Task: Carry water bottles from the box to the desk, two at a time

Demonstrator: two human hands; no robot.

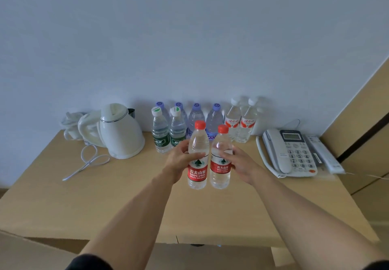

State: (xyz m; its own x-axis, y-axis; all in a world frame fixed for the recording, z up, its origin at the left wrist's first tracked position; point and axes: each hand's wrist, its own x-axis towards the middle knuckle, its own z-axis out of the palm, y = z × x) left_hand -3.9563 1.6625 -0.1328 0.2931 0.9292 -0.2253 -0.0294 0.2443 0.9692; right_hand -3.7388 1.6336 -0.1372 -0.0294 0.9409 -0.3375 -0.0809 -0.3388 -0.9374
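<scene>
Centrally, over the tan bench (126,196): two red-capped bottles held upright side by side, nearly touching. Left hand (179,162) wrapped round the left red-capped bottle (197,158), fingers (195,155) curled across its front just above the red label. Right hand (242,164) wrapped round the right red-capped bottle (220,160), fingers across its clear upper body. Cannot tell whether the bottle bases touch the bench top or sit just above it.

Behind the held pair, against the wall (189,38): a row of standing bottles. Two green-labelled bottles (166,135) to the back left of the pair, purple-capped bottles (205,118) directly behind, two white-capped bottles with orange labels (242,122) to the back right.

Farther left of the pair, a white kettle (120,130) with its white cord (88,160) looping forward across the bench. Well right of the pair, a white telephone (294,154) with a remote control (325,154) just beyond it, near the bench's right edge.

Open bench top in front of the pair, down to the near edge, crossed only by both forearms. Bare strips also between kettle and pair, and between pair and telephone. Beige wood panelling (362,122) rising at the right of the bench; cardboard box flap (31,253) low at the left, below the near edge.
</scene>
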